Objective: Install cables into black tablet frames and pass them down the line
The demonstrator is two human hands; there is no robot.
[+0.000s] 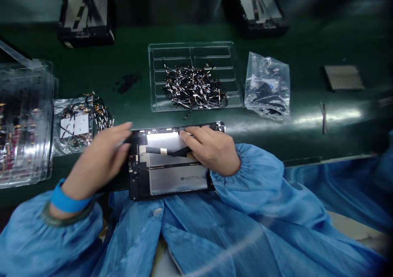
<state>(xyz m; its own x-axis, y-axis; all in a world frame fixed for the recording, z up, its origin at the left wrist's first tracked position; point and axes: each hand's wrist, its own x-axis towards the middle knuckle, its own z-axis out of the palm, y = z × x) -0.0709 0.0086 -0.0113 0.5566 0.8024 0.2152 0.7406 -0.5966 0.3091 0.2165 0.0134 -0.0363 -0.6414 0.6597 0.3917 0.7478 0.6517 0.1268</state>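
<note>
A tablet with its back off (178, 178) lies at the table's near edge, its silver panel, dark flat cable and circuit boards exposed. My right hand (211, 148) is bent over its upper right part, fingertips pressed at the top edge. Whether a small part is under those fingertips is hidden. Close to the tablet's upper left corner is my left hand (102, 154), blurred by motion, its fingers stretched out and thumb apart; I see nothing held in it. A blue band (69, 199) circles the left wrist.
Beyond the tablet, a clear plastic tray (211, 49) holds a heap of small black cables (195, 86). Plastic bags of parts (267, 84) (73, 125) lie on both sides. Stacked clear trays (24, 121) stand left. Tablet stacks (86, 19) (259, 10) are at the back.
</note>
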